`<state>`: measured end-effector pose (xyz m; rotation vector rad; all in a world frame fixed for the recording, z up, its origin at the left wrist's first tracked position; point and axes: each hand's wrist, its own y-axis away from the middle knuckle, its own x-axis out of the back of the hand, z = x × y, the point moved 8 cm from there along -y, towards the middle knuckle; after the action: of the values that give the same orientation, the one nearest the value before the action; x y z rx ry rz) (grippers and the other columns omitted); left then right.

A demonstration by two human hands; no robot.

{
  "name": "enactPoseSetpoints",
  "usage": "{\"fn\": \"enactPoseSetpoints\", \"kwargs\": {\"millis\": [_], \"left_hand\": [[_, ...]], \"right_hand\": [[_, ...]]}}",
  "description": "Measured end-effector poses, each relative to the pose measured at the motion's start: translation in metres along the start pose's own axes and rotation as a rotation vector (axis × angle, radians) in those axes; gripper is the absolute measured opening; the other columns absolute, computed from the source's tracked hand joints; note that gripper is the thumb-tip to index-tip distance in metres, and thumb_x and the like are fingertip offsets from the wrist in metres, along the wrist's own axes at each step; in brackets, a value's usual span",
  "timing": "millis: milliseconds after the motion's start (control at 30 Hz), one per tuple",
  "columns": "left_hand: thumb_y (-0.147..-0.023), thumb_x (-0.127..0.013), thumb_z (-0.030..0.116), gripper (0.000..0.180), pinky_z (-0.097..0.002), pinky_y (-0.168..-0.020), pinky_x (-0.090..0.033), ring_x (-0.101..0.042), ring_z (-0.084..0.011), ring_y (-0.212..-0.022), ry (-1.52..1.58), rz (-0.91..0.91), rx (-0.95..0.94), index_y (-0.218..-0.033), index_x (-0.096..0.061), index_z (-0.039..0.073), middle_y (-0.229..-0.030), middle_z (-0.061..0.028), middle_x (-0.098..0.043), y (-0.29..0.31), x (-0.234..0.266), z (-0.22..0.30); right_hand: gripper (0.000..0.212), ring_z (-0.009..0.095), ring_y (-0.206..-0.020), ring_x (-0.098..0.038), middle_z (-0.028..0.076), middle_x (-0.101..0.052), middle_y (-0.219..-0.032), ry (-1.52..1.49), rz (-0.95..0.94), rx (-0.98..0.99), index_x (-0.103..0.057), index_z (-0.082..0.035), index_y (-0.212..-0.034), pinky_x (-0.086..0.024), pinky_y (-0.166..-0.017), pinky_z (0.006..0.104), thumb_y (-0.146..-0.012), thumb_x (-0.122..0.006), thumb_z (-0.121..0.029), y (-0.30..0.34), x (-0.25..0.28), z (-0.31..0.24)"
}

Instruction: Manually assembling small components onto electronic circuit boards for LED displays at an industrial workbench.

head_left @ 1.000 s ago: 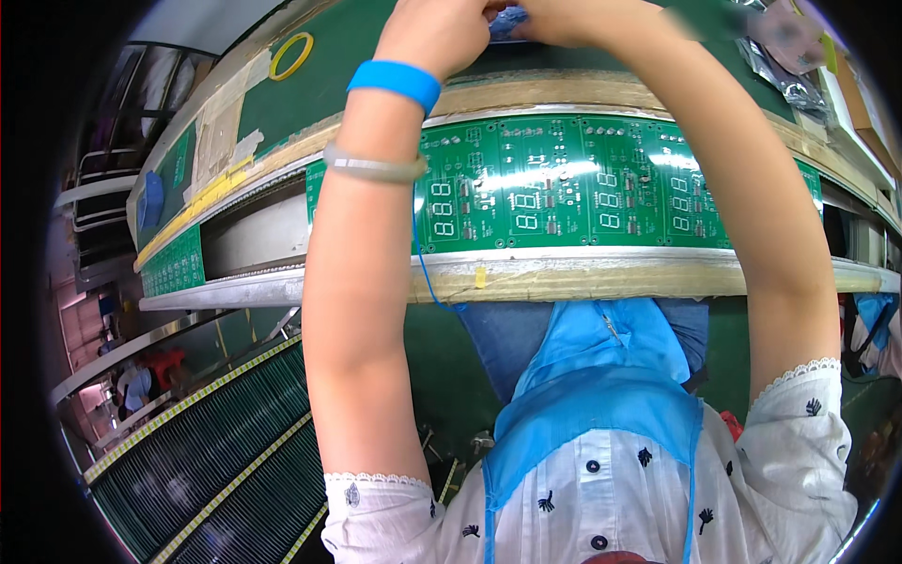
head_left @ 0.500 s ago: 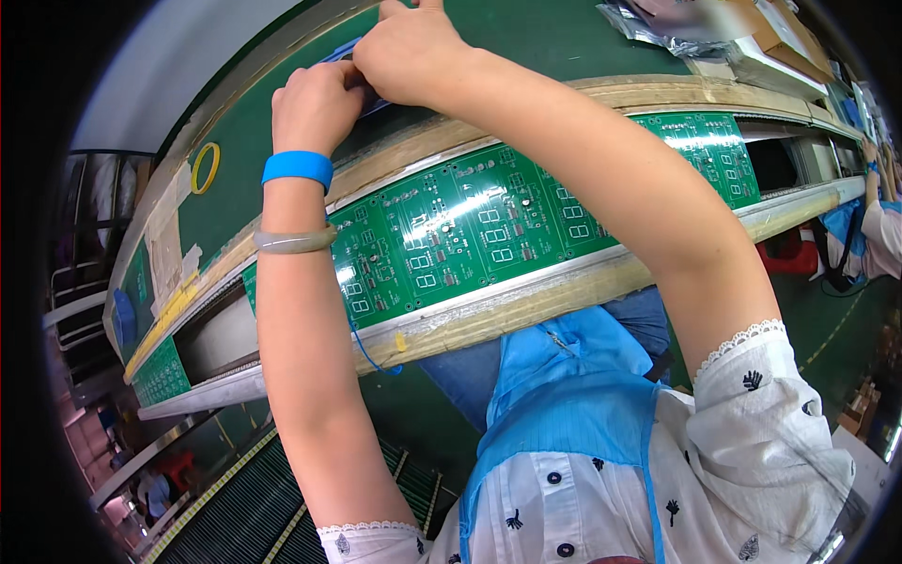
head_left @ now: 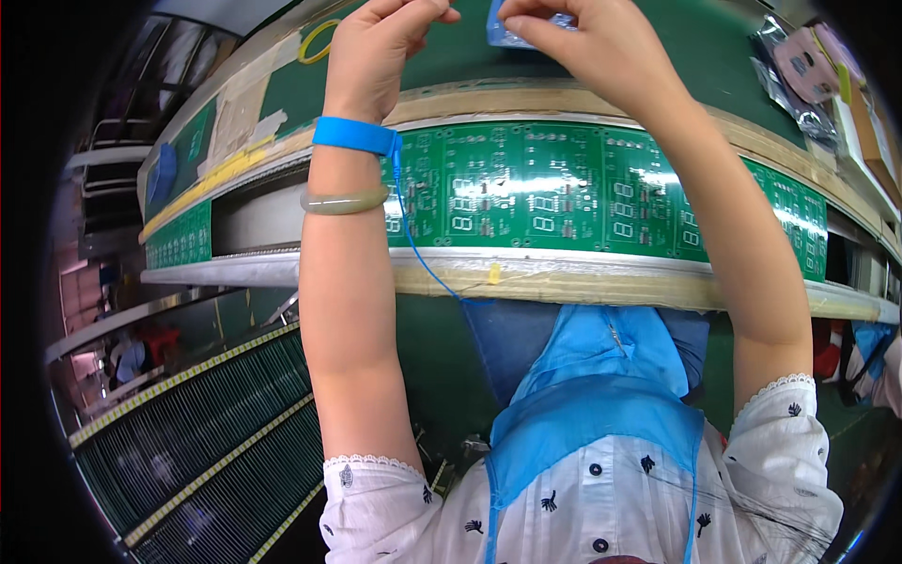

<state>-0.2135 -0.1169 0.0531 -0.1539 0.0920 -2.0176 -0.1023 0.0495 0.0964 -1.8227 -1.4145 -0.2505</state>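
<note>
My left hand [head_left: 381,52] is raised over the far side of the bench, its fingertips pinched together at the upper edge of the view. Whatever they hold is too small to make out. To its right, my right hand [head_left: 611,47] reaches over a shallow blue tray [head_left: 498,36] with small shiny bits in it. Its thumb and fingers are closed at the tray, and what lies between them is hidden. Below both hands, a long green circuit board panel [head_left: 512,193] with white digit outlines sits in the rail track. A blue wrist strap [head_left: 352,136] with a cord circles my left wrist.
A yellow tape ring [head_left: 318,42] lies at the far left of the bench. Another green board [head_left: 183,235] is in the track at the left. Bags and a pink pouch [head_left: 803,66] are at the far right. A rack of boards [head_left: 202,442] stands lower left.
My hands were close together over the bench; now they are apart, the right one at the blue tray. The view has turned, and more of the panel shows.
</note>
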Motion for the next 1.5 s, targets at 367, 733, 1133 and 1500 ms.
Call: {"fn": "enactPoseSetpoints", "kwargs": {"millis": [367, 733, 1133, 1500], "left_hand": [[-0.095, -0.065, 0.008, 0.021, -0.0194, -0.065, -0.048, -0.050, -0.0041, -0.071, 0.368, -0.134, 0.003, -0.113, -0.072, 0.001, -0.105, -0.0129, -0.073, 0.034, 0.057, -0.040], [-0.092, -0.067, -0.003, 0.023, -0.0184, -0.061, -0.044, -0.057, -0.0072, -0.069, 0.609, -0.070, 0.036, -0.114, -0.069, -0.001, -0.096, -0.0121, -0.071, 0.050, 0.078, -0.047], [-0.089, -0.074, 0.005, 0.022, -0.0180, -0.064, -0.047, -0.062, -0.0074, -0.075, 0.387, 0.036, 0.097, -0.110, -0.071, 0.001, -0.095, -0.0052, -0.073, 0.055, 0.080, -0.047], [-0.088, -0.075, 0.003, 0.020, -0.0183, -0.063, -0.049, -0.063, -0.0073, -0.072, 0.499, 0.024, 0.087, -0.108, -0.072, 0.003, -0.091, -0.0024, -0.072, 0.057, 0.087, -0.049]], "right_hand": [[0.025, 0.008, -0.093, -0.065, 0.005, -0.074, -0.101, -0.706, -0.376, -0.444, -0.070, -0.004, -0.113, -0.049, -0.084, 0.0211, -0.093, -0.071, -0.019, 0.025, -0.099, 0.019], [0.027, 0.008, -0.094, -0.064, 0.001, -0.072, -0.100, -0.652, -0.360, -0.500, -0.073, -0.004, -0.112, -0.050, -0.085, 0.0226, -0.091, -0.074, -0.020, 0.028, -0.124, 0.023], [0.025, 0.008, -0.091, -0.065, 0.002, -0.072, -0.100, -0.331, -0.358, -0.277, -0.074, -0.003, -0.109, -0.051, -0.083, 0.0241, -0.092, -0.073, -0.020, 0.021, -0.125, 0.010], [0.015, 0.023, -0.090, -0.066, 0.008, -0.067, -0.094, 0.137, -0.382, 0.127, -0.075, -0.006, -0.100, -0.055, -0.079, 0.0327, -0.088, -0.071, -0.014, 0.020, -0.136, -0.022]]}}
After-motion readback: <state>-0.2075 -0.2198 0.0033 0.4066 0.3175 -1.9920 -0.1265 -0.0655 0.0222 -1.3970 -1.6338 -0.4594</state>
